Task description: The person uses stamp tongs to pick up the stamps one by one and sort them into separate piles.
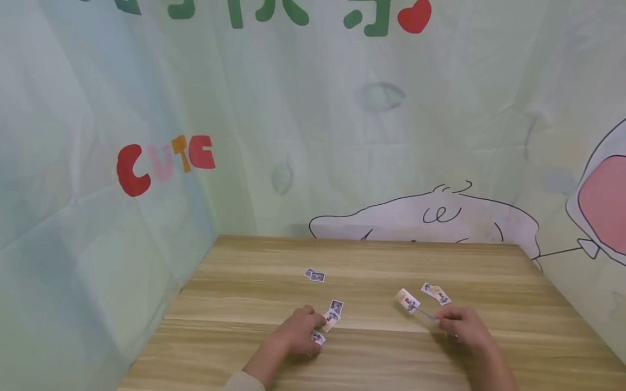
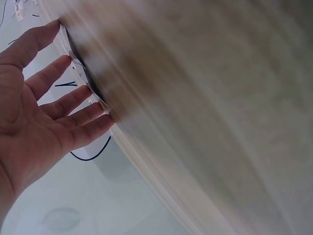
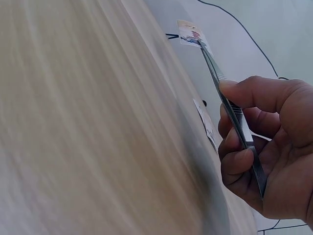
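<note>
My right hand grips metal tweezers between thumb and curled fingers. Their tips pinch a small printed card, held up off the table in the right wrist view. On the left, my left hand rests its spread, nearly straight fingertips on the table, touching small printed cards. Another card lies partly under that hand. In the left wrist view, the fingers reach along the card edges with the palm showing.
Two overlapping dark-printed cards lie farther back on the wooden table. More cards overlap beyond my right hand. A pale printed cloth hangs behind the table's back edge and along its sides.
</note>
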`<state>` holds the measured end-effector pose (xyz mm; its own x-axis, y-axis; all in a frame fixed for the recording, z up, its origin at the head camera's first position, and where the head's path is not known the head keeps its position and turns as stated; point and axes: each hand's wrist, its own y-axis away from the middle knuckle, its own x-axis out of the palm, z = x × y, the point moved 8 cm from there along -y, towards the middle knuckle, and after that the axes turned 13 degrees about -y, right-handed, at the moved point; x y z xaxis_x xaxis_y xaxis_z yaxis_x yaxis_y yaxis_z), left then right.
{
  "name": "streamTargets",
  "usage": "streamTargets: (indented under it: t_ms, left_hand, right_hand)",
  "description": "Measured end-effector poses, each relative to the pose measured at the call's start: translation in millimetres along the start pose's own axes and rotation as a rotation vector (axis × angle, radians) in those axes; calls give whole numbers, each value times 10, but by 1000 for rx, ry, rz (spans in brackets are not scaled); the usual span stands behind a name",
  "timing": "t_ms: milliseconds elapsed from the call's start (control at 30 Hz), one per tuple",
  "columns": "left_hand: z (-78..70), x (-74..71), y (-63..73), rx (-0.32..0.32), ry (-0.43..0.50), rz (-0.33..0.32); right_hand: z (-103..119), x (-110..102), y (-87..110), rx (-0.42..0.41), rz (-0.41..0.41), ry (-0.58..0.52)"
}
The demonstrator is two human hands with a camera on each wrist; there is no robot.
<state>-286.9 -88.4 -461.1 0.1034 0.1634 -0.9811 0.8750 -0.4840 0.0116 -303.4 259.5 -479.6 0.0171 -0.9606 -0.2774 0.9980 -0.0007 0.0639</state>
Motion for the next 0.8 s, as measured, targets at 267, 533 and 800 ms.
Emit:
streamTargets:
  t_ms: [267,533,800]
  left_hand:
    - [5,6,-6,2,-14,4]
    - [-13,4,8,9,-19,5]
    - [-19,-21,-8,15,-11,6]
  right_hand:
    - [-91,-115,26,33,-14,-29]
    - [-116,-209,53,27,-32,-16]
    - [-156,-307,81,70,-50,0]
